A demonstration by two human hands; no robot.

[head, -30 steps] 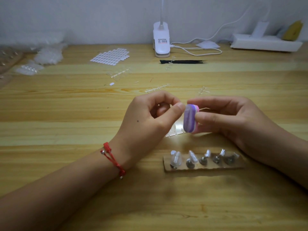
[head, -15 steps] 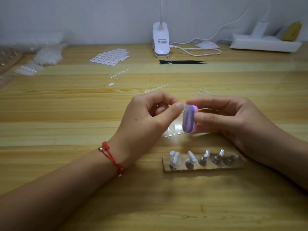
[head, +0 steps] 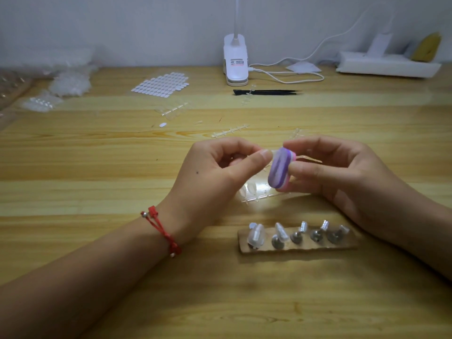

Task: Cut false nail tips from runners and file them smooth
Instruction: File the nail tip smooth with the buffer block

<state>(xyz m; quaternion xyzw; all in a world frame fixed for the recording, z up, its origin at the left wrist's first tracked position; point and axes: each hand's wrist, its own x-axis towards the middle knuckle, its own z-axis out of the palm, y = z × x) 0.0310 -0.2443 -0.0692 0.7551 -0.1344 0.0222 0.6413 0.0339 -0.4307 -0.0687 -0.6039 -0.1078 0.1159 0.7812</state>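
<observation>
Buffer (head: 278,168) well short of table (head: 97,241) edge.

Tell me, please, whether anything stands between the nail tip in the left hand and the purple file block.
Nothing visible does: the left hand pinches the nail tip right against the upper end of the purple file block, which the right hand holds.

Nearside: peg strip (head: 305,248); farther back: runners (head: 231,131), tweezers (head: 269,92), lamp base (head: 236,62).

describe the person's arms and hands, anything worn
No sleeves in view on either side. The left hand has a thin red cord bracelet at the wrist, knotted, with small silver beads. The right hand wears nothing visible.
</observation>
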